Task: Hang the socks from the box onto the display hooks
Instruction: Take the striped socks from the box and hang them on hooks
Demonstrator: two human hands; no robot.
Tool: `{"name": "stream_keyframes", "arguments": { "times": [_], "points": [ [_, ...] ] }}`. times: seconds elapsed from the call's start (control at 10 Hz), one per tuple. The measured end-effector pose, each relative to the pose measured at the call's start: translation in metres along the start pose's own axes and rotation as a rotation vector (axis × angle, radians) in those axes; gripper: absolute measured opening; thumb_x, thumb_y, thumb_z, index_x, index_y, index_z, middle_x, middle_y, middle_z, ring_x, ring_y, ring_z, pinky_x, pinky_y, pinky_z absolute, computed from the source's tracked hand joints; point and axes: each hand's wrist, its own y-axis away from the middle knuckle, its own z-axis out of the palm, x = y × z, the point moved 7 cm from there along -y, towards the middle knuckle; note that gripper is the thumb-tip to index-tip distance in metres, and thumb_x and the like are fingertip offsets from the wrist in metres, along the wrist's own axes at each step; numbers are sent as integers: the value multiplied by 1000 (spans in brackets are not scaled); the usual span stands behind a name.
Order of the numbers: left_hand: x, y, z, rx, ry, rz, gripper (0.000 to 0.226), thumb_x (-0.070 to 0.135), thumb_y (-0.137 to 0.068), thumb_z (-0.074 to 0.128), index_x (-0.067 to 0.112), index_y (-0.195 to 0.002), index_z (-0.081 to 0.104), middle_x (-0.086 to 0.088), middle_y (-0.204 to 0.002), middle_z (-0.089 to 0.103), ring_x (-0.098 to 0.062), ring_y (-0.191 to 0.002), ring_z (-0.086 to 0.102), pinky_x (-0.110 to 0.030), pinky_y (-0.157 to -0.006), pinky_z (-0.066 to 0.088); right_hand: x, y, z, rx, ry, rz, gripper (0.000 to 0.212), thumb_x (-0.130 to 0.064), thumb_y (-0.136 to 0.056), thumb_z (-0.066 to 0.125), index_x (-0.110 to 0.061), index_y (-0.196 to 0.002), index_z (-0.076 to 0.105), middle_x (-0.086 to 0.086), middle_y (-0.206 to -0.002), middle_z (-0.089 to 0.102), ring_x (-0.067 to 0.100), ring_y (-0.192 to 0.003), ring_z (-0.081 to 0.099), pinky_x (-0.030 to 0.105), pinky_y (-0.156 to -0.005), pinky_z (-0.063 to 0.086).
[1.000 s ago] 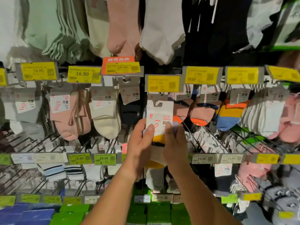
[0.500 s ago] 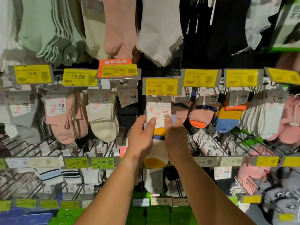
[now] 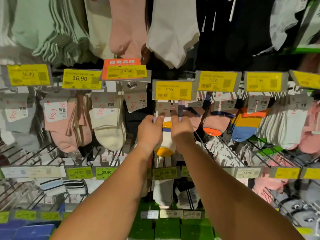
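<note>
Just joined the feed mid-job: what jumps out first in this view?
Dead centre, the left hand and right hand pinch a white sock pack with yellow toe, its card raised just under the 7.99 price tag. An orange-topped label stands out upper centre. Right of the hands hangs an orange, yellow and blue sock.

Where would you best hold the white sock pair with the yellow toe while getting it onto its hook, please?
Probably by the white card header, pinched at both lower corners from the front, much as the left hand and right hand hold it. The card is stiff and carries the hang hole; the sock pair below is limp.
</note>
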Motion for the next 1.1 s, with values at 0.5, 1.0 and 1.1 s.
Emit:
{"name": "stream_keyframes", "arguments": {
  "times": [0.5, 1.0, 1.1],
  "points": [
    [-42, 44, -8, -314, -582, 220, 44, 41, -83, 78, -1, -88, 66, -21, -77, 62, -36, -67, 63, -37, -61, 50, 31, 92, -25, -78, -139, 250, 41, -40, -81, 64, -8, -104, 55, 16, -82, 59, 33, -71, 62, 27, -54, 40],
    [112, 408, 223, -940, -526, 624, 34, 40, -97, 53, 11, -110, 65, -11, -106, 69, -33, -101, 65, -36, -85, 51, 262, 385, -337, 191, 109, 959, 50, -50, -100, 46, -6, -121, 51, 16, -121, 62, 36, -112, 58, 35, -81, 44],
    [129, 535, 295, -1165, -540, 739, 42, 49, -100, 47, 15, -118, 63, -8, -121, 67, -30, -116, 61, -34, -91, 48, 321, 484, -424, 320, 169, 1153, 49, -45, -101, 47, -4, -128, 49, 18, -130, 59, 35, -120, 55, 35, -86, 44]
  ]
}}
